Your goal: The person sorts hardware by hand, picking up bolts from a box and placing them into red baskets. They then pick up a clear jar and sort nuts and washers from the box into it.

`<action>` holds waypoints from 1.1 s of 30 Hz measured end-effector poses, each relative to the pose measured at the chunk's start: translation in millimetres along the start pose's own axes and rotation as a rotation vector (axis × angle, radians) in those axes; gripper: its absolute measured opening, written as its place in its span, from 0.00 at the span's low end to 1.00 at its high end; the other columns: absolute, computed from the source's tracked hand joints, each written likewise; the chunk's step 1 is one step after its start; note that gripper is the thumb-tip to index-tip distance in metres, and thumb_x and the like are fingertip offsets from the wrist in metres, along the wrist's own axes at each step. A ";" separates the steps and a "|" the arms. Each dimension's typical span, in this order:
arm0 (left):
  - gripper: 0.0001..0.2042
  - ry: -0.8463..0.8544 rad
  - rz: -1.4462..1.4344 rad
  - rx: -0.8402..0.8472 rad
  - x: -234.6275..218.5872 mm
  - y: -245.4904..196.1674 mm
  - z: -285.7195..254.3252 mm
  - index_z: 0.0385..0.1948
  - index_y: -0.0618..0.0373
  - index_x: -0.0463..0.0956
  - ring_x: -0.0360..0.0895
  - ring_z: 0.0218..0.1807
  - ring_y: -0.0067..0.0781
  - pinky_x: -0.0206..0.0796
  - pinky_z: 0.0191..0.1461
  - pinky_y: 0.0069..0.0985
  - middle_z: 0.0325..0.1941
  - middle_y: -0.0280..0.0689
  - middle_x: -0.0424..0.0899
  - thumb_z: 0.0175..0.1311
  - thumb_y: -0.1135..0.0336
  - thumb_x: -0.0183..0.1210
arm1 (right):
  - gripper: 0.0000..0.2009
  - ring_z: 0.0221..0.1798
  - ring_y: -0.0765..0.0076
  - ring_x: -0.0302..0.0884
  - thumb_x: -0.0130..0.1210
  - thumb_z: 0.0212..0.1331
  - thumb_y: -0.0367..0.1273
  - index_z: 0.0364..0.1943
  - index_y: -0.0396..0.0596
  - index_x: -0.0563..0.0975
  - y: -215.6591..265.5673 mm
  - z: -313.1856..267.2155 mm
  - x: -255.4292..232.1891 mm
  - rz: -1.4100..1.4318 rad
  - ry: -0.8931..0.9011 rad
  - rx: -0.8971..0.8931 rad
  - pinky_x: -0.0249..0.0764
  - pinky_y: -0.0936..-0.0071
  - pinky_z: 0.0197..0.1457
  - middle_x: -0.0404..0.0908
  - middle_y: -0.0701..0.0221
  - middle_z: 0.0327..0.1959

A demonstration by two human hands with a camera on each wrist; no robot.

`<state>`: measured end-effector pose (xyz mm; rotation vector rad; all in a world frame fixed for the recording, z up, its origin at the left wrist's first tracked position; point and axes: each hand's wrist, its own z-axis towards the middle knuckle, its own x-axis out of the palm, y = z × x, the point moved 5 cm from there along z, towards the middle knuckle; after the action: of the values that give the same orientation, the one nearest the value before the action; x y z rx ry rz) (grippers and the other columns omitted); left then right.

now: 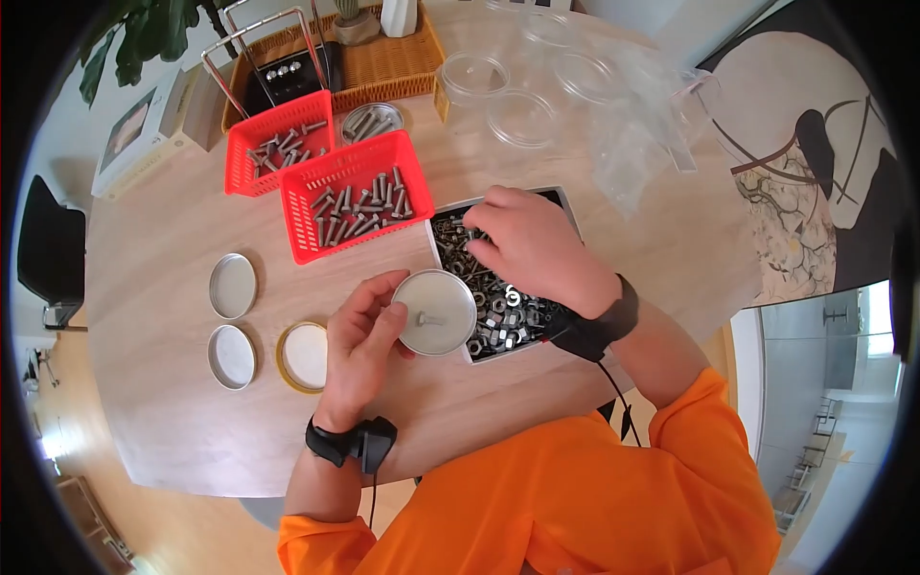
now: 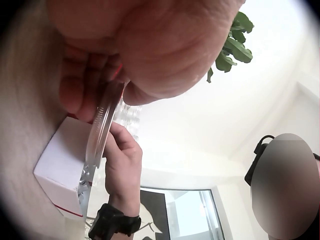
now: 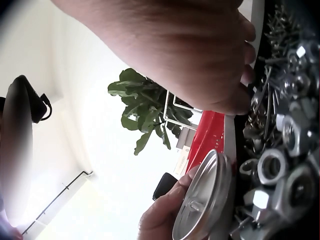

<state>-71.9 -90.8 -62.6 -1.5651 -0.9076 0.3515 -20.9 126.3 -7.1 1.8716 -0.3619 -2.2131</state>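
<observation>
In the head view my left hand (image 1: 364,335) grips a round, shallow metal lid (image 1: 448,342) by its edge, thumb at the rim. One small bolt (image 1: 428,318) lies inside the lid. Over the far part of a white-edged box (image 1: 577,213) is my right hand (image 1: 537,244), its fingers bent down among small screws (image 1: 450,235). I cannot tell whether its fingertips pinch one. Loose nuts (image 1: 498,321) fill the near part of the box. From the right wrist, the lid (image 3: 202,200) stands tilted beside large nuts (image 3: 272,167), below the right hand (image 3: 200,55).
Two red baskets (image 1: 300,172) of bolts and a dish (image 1: 398,117) of bolts stand behind the left hand. Two metal lids (image 1: 233,286) and a gold-rimmed lid (image 1: 284,359) lie at left. Clear tubs (image 1: 522,120) and plastic bags (image 1: 628,144) lie at the back right.
</observation>
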 end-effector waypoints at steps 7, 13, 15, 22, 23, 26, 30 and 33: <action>0.17 -0.004 0.008 0.015 -0.3 0.1 -1.9 0.66 0.64 0.72 0.81 0.39 0.18 0.74 0.35 0.18 0.49 0.35 0.84 0.78 0.73 0.52 | 0.10 0.47 0.50 0.79 0.66 0.55 0.28 0.39 0.44 0.76 0.4 0.4 5.6 -0.001 -0.007 0.012 0.75 0.56 0.49 0.77 0.63 0.38; 0.17 0.018 0.010 0.017 -0.6 2.7 -0.9 0.66 0.64 0.72 0.81 0.38 0.17 0.74 0.35 0.18 0.48 0.35 0.84 0.78 0.73 0.52 | 0.08 0.46 0.49 0.80 0.63 0.54 0.27 0.37 0.45 0.77 -6.1 -5.5 11.4 0.100 -0.030 0.035 0.77 0.53 0.49 0.81 0.63 0.39; 0.17 0.012 0.010 0.021 -0.7 2.9 -1.0 0.65 0.64 0.72 0.81 0.38 0.17 0.74 0.35 0.18 0.48 0.35 0.84 0.78 0.73 0.52 | 0.08 0.46 0.48 0.80 0.63 0.55 0.28 0.37 0.45 0.77 -4.7 -5.6 12.9 0.071 -0.044 0.043 0.77 0.53 0.48 0.81 0.62 0.39; 0.17 0.017 0.008 0.029 -1.0 1.7 -1.6 0.66 0.65 0.72 0.81 0.38 0.18 0.75 0.35 0.19 0.48 0.35 0.84 0.79 0.71 0.52 | 0.08 0.44 0.49 0.82 0.64 0.55 0.29 0.37 0.44 0.78 -1.2 1.7 12.6 0.006 -0.018 0.058 0.78 0.54 0.46 0.82 0.62 0.38; 0.17 0.015 0.002 0.033 -1.1 1.6 -2.1 0.66 0.65 0.72 0.81 0.38 0.18 0.75 0.35 0.19 0.48 0.35 0.84 0.79 0.71 0.52 | 0.08 0.43 0.50 0.82 0.64 0.55 0.28 0.37 0.44 0.78 -0.8 1.6 12.2 0.049 -0.002 0.095 0.78 0.54 0.46 0.82 0.62 0.37; 0.18 0.009 -0.023 0.032 0.0 1.6 -1.3 0.66 0.65 0.72 0.80 0.38 0.18 0.75 0.36 0.19 0.48 0.35 0.84 0.79 0.70 0.52 | 0.09 0.38 0.52 0.82 0.66 0.56 0.29 0.39 0.43 0.78 0.8 -3.7 0.1 0.313 -0.044 0.198 0.78 0.59 0.42 0.83 0.63 0.35; 0.17 0.021 -0.037 0.014 0.8 3.7 -1.2 0.66 0.64 0.72 0.80 0.40 0.18 0.75 0.37 0.18 0.48 0.34 0.84 0.80 0.70 0.51 | 0.09 0.33 0.57 0.81 0.65 0.62 0.30 0.40 0.42 0.79 20.1 -10.9 -16.1 0.698 0.001 0.176 0.76 0.67 0.38 0.84 0.63 0.33; 0.17 0.023 -0.034 0.015 0.6 4.0 -1.1 0.66 0.64 0.72 0.80 0.41 0.18 0.75 0.38 0.18 0.49 0.34 0.84 0.80 0.70 0.51 | 0.06 0.32 0.71 0.80 0.63 0.65 0.28 0.41 0.43 0.80 11.7 -3.7 -20.7 0.450 -0.161 0.053 0.75 0.71 0.37 0.82 0.68 0.33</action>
<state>-69.4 -91.1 -65.9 -1.5350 -0.9111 0.3150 -13.7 121.7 15.5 1.4548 -0.7910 -2.0560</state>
